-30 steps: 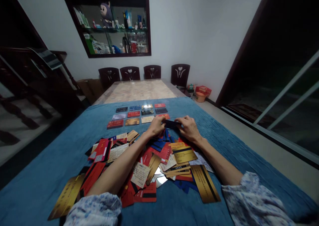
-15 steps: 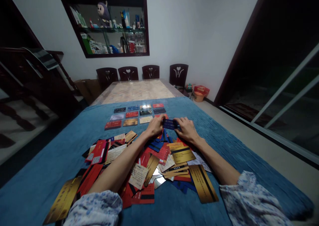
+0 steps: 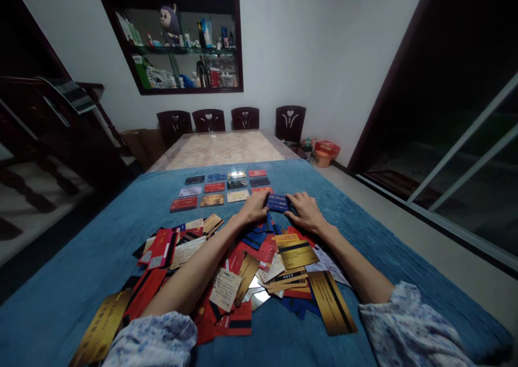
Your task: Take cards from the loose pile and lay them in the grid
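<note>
A dark blue card (image 3: 277,202) with pale lettering lies between my two hands, its printed face up. My left hand (image 3: 254,206) grips its left edge with fingers bent together. My right hand (image 3: 304,210) holds the right edge between thumb and fingers. Just beyond, a red card (image 3: 261,190) is partly hidden by my left hand. Rows of cards in small stacks, among them a gold card (image 3: 212,200) and a cream card (image 3: 238,196), lie ahead to the left. Under my forearms spreads a loose heap of cards (image 3: 297,253) in red, gold, blue and white.
A blue cloth (image 3: 133,221) covers the near part of the table; the far end shows a bare marble-like top (image 3: 226,145). Several dark chairs (image 3: 290,120) stand behind it. A wall cabinet (image 3: 186,46) holds bottles and a plush toy.
The blue card has tipped down flatter, so its lettering shows more clearly. Both hands have lowered slightly, staying on its two ends.
</note>
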{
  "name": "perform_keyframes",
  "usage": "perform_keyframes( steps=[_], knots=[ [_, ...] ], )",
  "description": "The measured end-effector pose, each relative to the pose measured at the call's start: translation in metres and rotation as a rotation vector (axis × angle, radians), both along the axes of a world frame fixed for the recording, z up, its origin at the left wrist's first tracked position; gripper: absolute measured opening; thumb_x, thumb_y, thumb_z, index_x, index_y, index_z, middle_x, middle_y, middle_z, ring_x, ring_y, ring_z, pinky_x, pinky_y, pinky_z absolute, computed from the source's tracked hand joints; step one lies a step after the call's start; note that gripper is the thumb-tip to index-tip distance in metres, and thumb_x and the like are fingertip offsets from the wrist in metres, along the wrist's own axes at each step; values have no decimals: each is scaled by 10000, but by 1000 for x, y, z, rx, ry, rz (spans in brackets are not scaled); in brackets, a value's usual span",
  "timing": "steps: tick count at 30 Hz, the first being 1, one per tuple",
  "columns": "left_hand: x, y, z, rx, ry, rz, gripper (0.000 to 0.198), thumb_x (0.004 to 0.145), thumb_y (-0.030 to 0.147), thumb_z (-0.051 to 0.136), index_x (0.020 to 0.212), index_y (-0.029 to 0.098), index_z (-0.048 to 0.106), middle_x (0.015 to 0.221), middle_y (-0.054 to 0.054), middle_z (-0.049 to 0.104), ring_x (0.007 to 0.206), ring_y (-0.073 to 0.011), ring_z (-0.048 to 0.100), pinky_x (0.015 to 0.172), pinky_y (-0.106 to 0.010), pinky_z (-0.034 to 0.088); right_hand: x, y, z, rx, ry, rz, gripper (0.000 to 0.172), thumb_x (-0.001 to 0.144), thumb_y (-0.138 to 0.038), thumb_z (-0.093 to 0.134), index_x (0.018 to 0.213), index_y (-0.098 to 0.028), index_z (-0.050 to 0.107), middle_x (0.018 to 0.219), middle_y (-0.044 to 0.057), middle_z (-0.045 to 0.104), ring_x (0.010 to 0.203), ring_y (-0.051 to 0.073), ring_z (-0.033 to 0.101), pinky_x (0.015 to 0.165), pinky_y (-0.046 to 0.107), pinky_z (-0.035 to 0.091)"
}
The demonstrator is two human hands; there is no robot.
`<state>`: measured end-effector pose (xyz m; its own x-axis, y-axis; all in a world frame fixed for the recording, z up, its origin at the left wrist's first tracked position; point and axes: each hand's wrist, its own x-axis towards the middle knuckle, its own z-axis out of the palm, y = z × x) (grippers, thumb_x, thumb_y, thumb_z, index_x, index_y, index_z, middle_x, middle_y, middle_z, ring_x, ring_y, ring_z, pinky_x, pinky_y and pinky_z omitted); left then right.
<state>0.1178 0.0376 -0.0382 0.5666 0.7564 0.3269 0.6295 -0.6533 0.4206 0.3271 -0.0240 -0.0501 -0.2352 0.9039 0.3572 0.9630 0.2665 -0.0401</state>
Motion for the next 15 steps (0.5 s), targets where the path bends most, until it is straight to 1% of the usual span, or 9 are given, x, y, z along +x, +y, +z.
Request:
perform_keyframes(
  steps=[4, 9, 12, 15],
  knots=[
    [-1, -1, 3, -2, -12, -28, 467, 676, 95, 624, 1136, 170, 599, 1135, -112, 680, 1069, -272, 617, 955, -390, 487, 3, 1, 2, 12, -10, 25, 507, 887, -383, 610, 1351, -183, 566, 1215, 168, 639, 1087, 316, 504, 836, 388, 389],
    [-8, -5, 11, 3, 2, -24, 331, 671, 99, 619, 997, 156, 625, 995, -95, 686, 940, -257, 617, 840, -350, 498, 2, 2, 6, 2, -7, 80, 490, 897, -401, 593, 1343, -198, 575, 1204, 155, 648, 1079, 311, 499, 815, 382, 393],
    [-15, -7, 14, -11, 23, -37, 245, 699, 141, 650, 943, 150, 629, 923, -79, 678, 854, -233, 612, 769, -310, 481, -1, 2, 8, -20, 7, 107, 483, 897, -407, 602, 1332, -199, 588, 1221, 151, 635, 1083, 306, 496, 811, 381, 397],
    [-22, -6, 15, -21, 37, -23, 259, 692, 217, 718, 928, 144, 639, 917, -78, 668, 844, -235, 606, 751, -304, 472, -4, 3, 11, -36, 37, 149, 464, 890, -410, 619, 1312, -219, 611, 1224, 145, 625, 1078, 296, 496, 811, 381, 405]
  ],
)
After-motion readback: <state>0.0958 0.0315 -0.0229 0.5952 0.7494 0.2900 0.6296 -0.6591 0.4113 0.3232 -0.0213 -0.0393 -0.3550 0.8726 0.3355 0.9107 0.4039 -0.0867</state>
